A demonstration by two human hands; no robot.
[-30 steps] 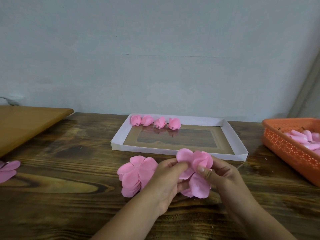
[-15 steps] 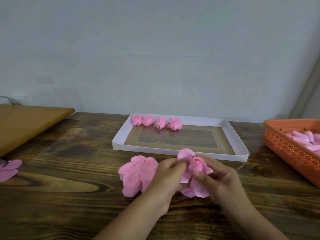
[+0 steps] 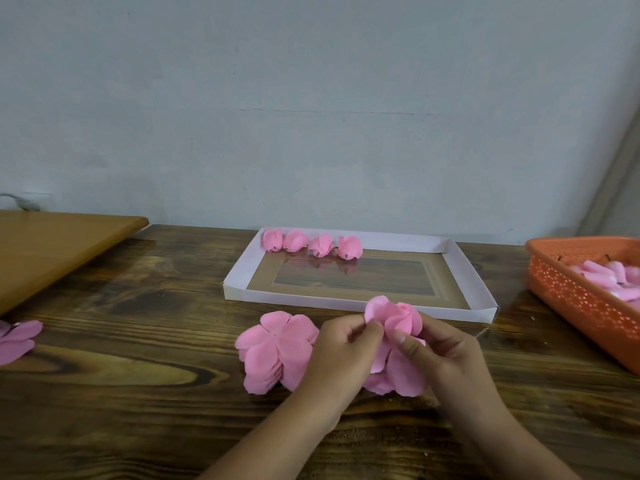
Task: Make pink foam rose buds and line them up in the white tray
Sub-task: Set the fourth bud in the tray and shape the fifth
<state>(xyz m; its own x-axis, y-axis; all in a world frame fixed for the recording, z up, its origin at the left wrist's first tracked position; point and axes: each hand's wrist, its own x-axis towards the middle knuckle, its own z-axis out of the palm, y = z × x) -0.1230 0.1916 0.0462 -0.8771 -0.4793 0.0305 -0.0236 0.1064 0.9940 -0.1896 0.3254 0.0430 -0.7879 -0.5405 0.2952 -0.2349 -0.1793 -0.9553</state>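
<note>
Both hands work a pink foam bud (image 3: 403,318) over the wooden table (image 3: 138,393): the left hand (image 3: 341,351) pinches an outer petal, the right hand (image 3: 438,344) grips the rolled core, apparently steadying it for wrapping; four finished buds (image 3: 311,244) line the white tray (image 3: 464,275).

Pink buds (image 3: 311,244); white tray (image 3: 464,271); orange basket (image 3: 571,299)
</note>
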